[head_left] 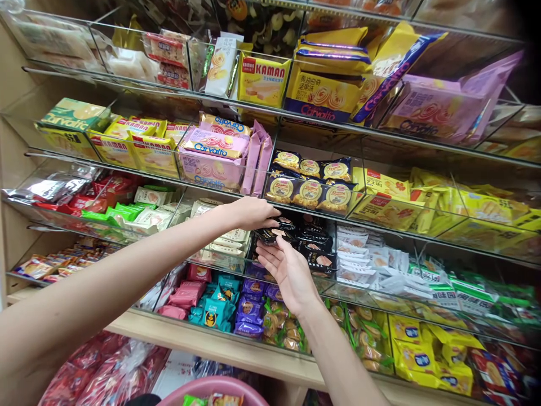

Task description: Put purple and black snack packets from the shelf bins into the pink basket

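Observation:
Both of my hands reach into a shelf compartment of black snack packets [315, 242]. My left hand [253, 213] comes in from the left, its fingers bent over a black packet [270, 232] at the compartment's left side. Just below, my right hand [291, 273] is palm up, with its thumb on the same packet and its other fingers spread under it. White packets [357, 256] lie in the compartment to the right, and cream packets [230, 242] are to the left, partly behind my left forearm.
Clear dividers and shelf fronts separate the snacks. Round cookie packs [310, 189] sit directly above, behind a clear front. Purple packets [250, 310] are below. A pink basin [211, 386] with some packets stands at the bottom, beside red bagged goods [105, 372].

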`<state>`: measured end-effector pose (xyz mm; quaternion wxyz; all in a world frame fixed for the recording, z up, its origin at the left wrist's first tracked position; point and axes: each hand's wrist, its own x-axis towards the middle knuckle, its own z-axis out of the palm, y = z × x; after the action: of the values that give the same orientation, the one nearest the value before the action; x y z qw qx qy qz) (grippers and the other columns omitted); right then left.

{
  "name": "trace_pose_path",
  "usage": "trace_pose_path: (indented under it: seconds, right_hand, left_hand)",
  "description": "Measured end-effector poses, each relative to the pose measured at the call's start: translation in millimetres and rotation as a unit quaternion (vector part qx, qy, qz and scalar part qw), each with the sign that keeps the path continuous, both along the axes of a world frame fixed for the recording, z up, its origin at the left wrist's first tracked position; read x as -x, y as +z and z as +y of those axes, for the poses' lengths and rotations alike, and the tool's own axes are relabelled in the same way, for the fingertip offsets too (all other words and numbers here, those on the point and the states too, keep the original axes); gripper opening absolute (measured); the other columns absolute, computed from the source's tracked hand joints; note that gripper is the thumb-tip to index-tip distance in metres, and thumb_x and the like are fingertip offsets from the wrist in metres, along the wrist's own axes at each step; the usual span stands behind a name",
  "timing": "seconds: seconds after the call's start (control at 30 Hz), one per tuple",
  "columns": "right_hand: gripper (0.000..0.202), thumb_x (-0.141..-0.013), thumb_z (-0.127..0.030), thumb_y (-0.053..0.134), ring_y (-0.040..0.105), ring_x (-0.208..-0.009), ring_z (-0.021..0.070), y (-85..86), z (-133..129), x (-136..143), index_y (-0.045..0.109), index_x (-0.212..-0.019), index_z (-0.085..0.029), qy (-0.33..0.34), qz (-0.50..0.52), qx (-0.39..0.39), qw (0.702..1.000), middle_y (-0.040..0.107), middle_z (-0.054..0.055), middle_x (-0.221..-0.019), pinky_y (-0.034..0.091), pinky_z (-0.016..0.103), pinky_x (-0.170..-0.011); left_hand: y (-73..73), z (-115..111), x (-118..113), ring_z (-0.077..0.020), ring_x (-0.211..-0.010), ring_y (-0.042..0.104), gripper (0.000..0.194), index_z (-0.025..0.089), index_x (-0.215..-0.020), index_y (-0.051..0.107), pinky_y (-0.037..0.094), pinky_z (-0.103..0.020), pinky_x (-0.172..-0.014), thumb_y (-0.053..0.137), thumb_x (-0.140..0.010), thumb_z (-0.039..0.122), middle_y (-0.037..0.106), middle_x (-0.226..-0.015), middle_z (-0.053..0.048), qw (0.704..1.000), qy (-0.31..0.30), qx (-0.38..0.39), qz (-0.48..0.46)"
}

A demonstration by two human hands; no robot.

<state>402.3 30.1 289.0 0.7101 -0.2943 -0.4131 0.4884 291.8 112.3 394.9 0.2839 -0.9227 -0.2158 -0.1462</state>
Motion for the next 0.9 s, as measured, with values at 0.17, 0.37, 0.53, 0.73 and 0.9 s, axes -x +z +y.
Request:
trace_pose_path:
  seconds: [0.17,0.37,0.53,0.73,0.9]
  right_hand:
    - [0.03,-0.076,-0.041,0.064,0.068,-0.086,0.0196,0.4,1.4,1.1,0.066,-0.09,-0.015,-0.027,-0.018,0.009,0.999,0.073,0.01,-0.09,0.054,0.031,-0.079]
    - [0.034,-0.078,-0.044,0.062,0.069,-0.087,0.021,4.0,1.7,1.4,0.067,-0.089,-0.012,-0.034,-0.019,0.029,0.999,0.073,0.014,-0.094,0.055,0.029,-0.075]
    - [0.045,-0.079,-0.053,0.057,0.07,-0.083,0.0217,12.2,1.3,1.1,0.068,-0.082,-0.01,-0.051,-0.034,0.073,0.995,0.073,0.016,-0.091,0.056,0.027,-0.068]
    - [0.034,-0.08,-0.043,0.058,0.07,-0.077,0.0199,15.4,3.0,0.9,0.068,-0.08,-0.01,-0.061,-0.042,0.088,0.993,0.073,0.016,-0.088,0.056,0.025,-0.065]
    - [0.029,-0.079,-0.038,0.058,0.07,-0.079,0.0201,10.8,3.7,0.8,0.067,-0.085,-0.011,-0.056,-0.035,0.073,0.995,0.074,0.013,-0.086,0.055,0.026,-0.068]
  left_hand:
    - [-1.8,3.3,-17.2,-0.026,-0.086,0.068,0.039,0.018,-0.115,0.059,0.047,-0.03,-0.063,0.04,-0.093,0.043,0.071,-0.098,-0.013,0.999,0.021,-0.006,0.027]
    - [-0.1,3.1,-21.6,-0.0243,-0.084,0.068,0.035,0.019,-0.111,0.06,0.044,-0.027,-0.059,0.039,-0.094,0.041,0.071,-0.097,-0.011,0.999,0.017,0.003,0.049]
    - [5.2,0.4,-19.8,-0.0217,-0.082,0.068,0.032,0.019,-0.103,0.063,0.043,-0.025,-0.059,0.044,-0.092,0.042,0.072,-0.094,-0.009,0.998,0.003,0.012,0.059]
    - [4.6,1.9,-20.5,-0.0218,-0.075,0.068,0.027,0.017,-0.095,0.066,0.042,-0.025,-0.056,0.048,-0.09,0.036,0.072,-0.083,-0.01,0.999,-0.005,-0.016,0.046]
    - [3.0,1.9,-19.3,-0.0242,-0.07,0.068,0.031,0.016,-0.089,0.069,0.043,-0.028,-0.054,0.046,-0.088,0.037,0.072,-0.078,-0.012,0.999,-0.004,-0.041,0.019]
